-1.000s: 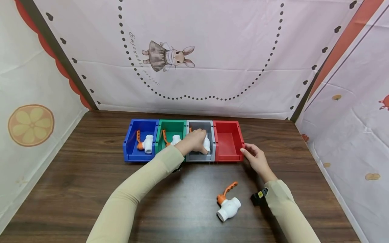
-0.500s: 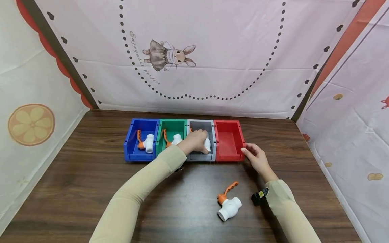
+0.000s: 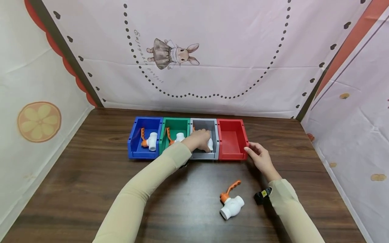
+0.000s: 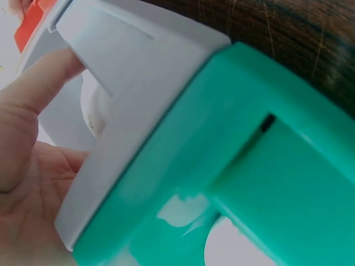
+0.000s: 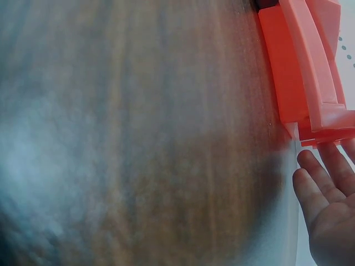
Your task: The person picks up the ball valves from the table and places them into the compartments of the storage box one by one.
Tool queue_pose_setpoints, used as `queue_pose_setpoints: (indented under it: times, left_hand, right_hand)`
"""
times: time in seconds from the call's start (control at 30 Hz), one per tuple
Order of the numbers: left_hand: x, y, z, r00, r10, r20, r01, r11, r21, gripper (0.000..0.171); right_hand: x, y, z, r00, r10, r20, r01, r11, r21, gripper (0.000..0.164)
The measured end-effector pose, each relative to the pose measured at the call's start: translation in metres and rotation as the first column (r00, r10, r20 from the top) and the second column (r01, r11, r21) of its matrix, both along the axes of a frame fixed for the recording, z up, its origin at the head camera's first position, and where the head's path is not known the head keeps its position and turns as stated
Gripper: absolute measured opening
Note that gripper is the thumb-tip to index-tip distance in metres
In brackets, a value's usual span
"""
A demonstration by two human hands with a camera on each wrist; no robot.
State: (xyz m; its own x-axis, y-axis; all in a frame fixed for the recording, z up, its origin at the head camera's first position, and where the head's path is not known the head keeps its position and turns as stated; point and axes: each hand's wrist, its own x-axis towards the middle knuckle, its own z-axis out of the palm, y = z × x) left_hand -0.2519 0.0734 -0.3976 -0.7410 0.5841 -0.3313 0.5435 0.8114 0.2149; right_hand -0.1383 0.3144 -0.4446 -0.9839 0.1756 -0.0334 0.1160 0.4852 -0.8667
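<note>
My left hand (image 3: 200, 139) reaches down into the grey bin (image 3: 204, 156), over a white ball valve (image 3: 210, 145) with an orange handle. In the left wrist view, the thumb (image 4: 49, 80) lies inside the front lip beside the valve's white body; the other fingertips are hidden, so I cannot tell whether they grip it. My right hand (image 3: 260, 158) touches the front right corner of the red bin (image 3: 232, 139), its fingers (image 5: 313, 194) extended against the side wall. Another ball valve (image 3: 232, 206), white with an orange handle, lies on the table in front.
Left of the grey bin stand a green bin (image 3: 174, 122) and a blue bin (image 3: 143, 155), each with a similar valve inside. The bins form one row on the wooden table (image 3: 91, 168). Printed cloth (image 3: 243, 50) hangs behind and at both sides.
The head view has shifted slightly, so the whole scene sits a little further right. Both hands keep their places at the grey and red bins.
</note>
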Motion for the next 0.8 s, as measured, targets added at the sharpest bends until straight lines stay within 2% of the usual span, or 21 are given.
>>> queue_pose_setpoints:
  times: [0.23, 0.43, 0.57, 0.7, 0.8]
  left_hand:
    - [-0.002, 0.000, -0.005, 0.997, -0.036, -0.064, 0.035, 0.999, -0.007, 0.067]
    - [0.000, -0.007, 0.001, 1.000, -0.007, -0.016, 0.008, 0.998, 0.062, 0.076]
    - [0.004, -0.013, 0.013, 0.999, 0.003, -0.045, 0.002, 0.994, 0.111, 0.081]
    - [0.011, -0.018, 0.032, 0.990, 0.005, -0.144, 0.016, 0.989, 0.145, 0.078]
    - [0.019, -0.019, 0.047, 0.986, -0.009, -0.167, 0.039, 0.983, 0.181, 0.077]
  right_hand:
    - [-0.001, 0.001, 0.000, 1.000, 0.006, 0.005, -0.006, 1.000, 0.003, 0.050]
    - [-0.001, 0.000, 0.000, 1.000, 0.018, 0.012, -0.018, 1.000, -0.002, 0.051]
    - [0.000, 0.001, 0.000, 1.000, 0.010, 0.019, -0.010, 1.000, 0.001, 0.052]
    - [0.002, 0.002, 0.000, 1.000, 0.003, 0.004, -0.003, 1.000, 0.011, 0.051]
    - [0.001, 0.001, -0.001, 1.000, 0.006, -0.012, -0.006, 1.000, 0.007, 0.050]
